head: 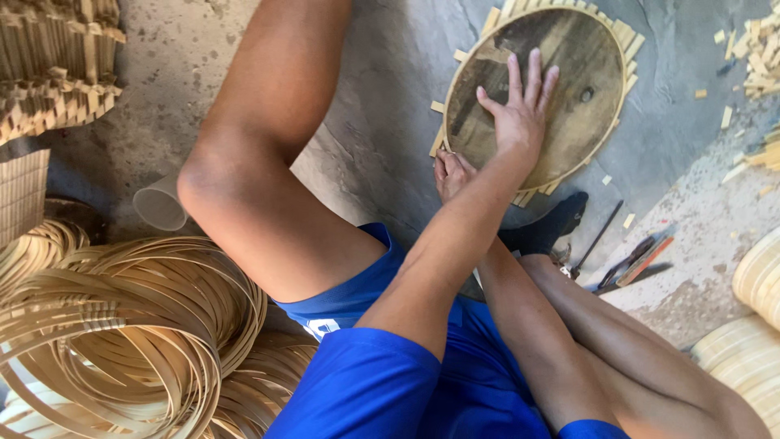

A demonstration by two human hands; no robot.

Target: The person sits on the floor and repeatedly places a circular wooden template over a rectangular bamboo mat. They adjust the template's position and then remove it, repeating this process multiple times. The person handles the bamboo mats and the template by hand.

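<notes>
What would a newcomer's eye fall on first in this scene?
First, the left hand spread flat on a dark round wooden board ringed by bamboo slats, upper right. The right hand grips its near edge. Lower left lie big coils of bamboo strips.

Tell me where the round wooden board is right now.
In the head view the round wooden board lies upper right on the concrete floor, atop woven bamboo strips, with the left hand pressed flat on it.
</notes>
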